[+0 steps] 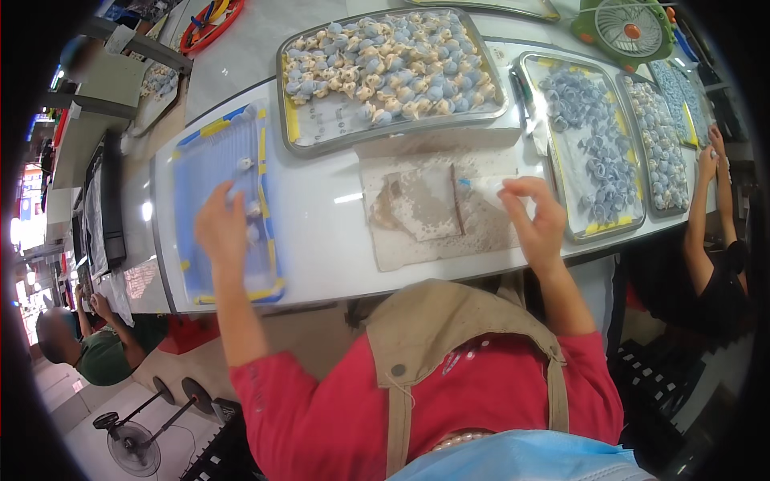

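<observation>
Over the left half of a blue ribbed tray (pixel 196 172) edged with yellow tape, my left hand (pixel 220 228) is smeared by motion, so its grip does not show clearly. Beside it, a few small white-and-blue figures (pixel 245 163) lie in a row along the tray's right side. My right hand (pixel 536 224) is raised at the right edge of a stained cardboard sheet (pixel 417 248), thumb and forefinger pinched together. A small whitish bit shows at those fingertips, too small to name. A dark thin strip (pixel 457 200) lies across the cardboard.
A metal tray (pixel 293 144) heaped with small cream-and-blue figures stands behind the cardboard. To the right are a tray (pixel 573 160) of blue-grey curled pieces and a tray (pixel 659 152) of more figures. A green fan (pixel 630 32) stands far right. Other people sit at both sides.
</observation>
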Available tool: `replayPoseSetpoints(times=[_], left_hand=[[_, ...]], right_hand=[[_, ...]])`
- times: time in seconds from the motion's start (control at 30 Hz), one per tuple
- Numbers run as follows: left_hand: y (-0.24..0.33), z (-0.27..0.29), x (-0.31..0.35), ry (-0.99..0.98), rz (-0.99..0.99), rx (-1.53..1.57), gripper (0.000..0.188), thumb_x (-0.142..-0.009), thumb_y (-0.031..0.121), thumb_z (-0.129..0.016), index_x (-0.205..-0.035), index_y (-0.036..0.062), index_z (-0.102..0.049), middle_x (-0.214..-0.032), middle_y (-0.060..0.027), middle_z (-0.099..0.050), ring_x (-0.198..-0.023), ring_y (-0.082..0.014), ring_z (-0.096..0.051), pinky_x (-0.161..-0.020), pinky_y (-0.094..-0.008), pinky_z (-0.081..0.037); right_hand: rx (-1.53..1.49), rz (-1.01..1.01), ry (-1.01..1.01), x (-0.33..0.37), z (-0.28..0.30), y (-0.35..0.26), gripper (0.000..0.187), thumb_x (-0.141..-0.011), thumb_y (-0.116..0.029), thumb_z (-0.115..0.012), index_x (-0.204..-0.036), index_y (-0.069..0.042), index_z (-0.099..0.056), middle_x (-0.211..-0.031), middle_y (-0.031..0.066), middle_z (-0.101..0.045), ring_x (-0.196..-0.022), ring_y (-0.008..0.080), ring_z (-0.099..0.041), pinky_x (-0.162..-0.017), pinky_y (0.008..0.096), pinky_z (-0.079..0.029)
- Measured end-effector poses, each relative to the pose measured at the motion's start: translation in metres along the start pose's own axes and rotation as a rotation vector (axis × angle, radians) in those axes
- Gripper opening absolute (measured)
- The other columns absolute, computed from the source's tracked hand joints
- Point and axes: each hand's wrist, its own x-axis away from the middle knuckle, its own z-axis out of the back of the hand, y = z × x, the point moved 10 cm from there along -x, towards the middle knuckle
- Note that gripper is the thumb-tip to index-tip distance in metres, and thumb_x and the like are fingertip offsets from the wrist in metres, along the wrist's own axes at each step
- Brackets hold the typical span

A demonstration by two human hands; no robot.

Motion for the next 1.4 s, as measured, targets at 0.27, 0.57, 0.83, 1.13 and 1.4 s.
replayPoseSetpoints(times=[0.27, 0.57, 0.83, 1.13, 1.4], left_hand=[[0.119, -0.018, -0.07, 0.19, -0.475, 0.181, 0.03, -0.076, 0.005, -0.061, -0.105, 0.01, -0.06, -0.103, -0.0084, -0.06, -0.093, -0.0268, -0.059, -0.079, -0.0353, -0.047], [0.153, -0.055, -0.115, 0.21, -0.556, 0.329, 0.026, -0.078, 0.003, -0.058, -0.104, 0.0057, -0.056, -0.102, -0.0116, -0.06, -0.09, -0.0276, -0.059, -0.077, -0.0334, -0.048], [0.186, -0.052, 0.023, -0.537, 0.102, 1.781, 0.027, -0.092, 0.02, -0.054, -0.114, 0.0063, -0.047, -0.097, -0.0137, -0.062, -0.088, -0.0212, -0.063, -0.07, -0.0292, -0.051], [0.245, -0.091, 0.153, -0.895, 0.317, 1.87, 0.037, -0.087, 0.003, -0.056, -0.123, 0.0013, -0.048, -0.115, -0.0118, -0.057, -0.084, -0.0141, -0.059, -0.075, -0.0246, -0.048], [0.233, -0.086, 0.153, -0.793, 0.201, 1.727, 0.038, -0.083, -0.001, -0.06, -0.119, 0.0002, -0.049, -0.104, -0.0079, -0.059, -0.082, -0.01, -0.057, -0.071, -0.0235, -0.048]], right_hand=[[0.097, 0.051, 0.078, 0.006, 0.015, 0.002, 0.013, -0.077, 0.001, -0.064, -0.09, -0.001, -0.063, -0.086, 0.0089, -0.064, -0.084, 0.0215, -0.058, -0.076, 0.0293, -0.045], [0.12, 0.024, 0.053, 0.018, 0.03, 0.019, 0.02, -0.076, -0.002, -0.065, -0.095, -0.002, -0.062, -0.092, 0.0109, -0.063, -0.089, 0.0255, -0.057, -0.08, 0.0331, -0.044], [0.446, 0.066, -0.051, 0.011, 0.009, 0.024, 0.042, -0.075, -0.016, -0.068, -0.113, -0.004, -0.054, -0.1, 0.0135, -0.057, -0.093, 0.0305, -0.052, -0.08, 0.0384, -0.04], [0.147, -0.113, -0.079, 0.021, 0.01, 0.031, 0.03, -0.076, -0.016, -0.07, -0.1, -0.002, -0.058, -0.084, 0.0097, -0.059, -0.075, 0.0225, -0.058, -0.066, 0.0315, -0.045], [-0.204, -0.16, 0.002, 0.036, 0.03, -0.011, 0.029, -0.074, -0.01, -0.074, -0.094, -0.001, -0.056, -0.083, 0.0061, -0.059, -0.072, 0.0123, -0.056, -0.063, 0.025, -0.045]])
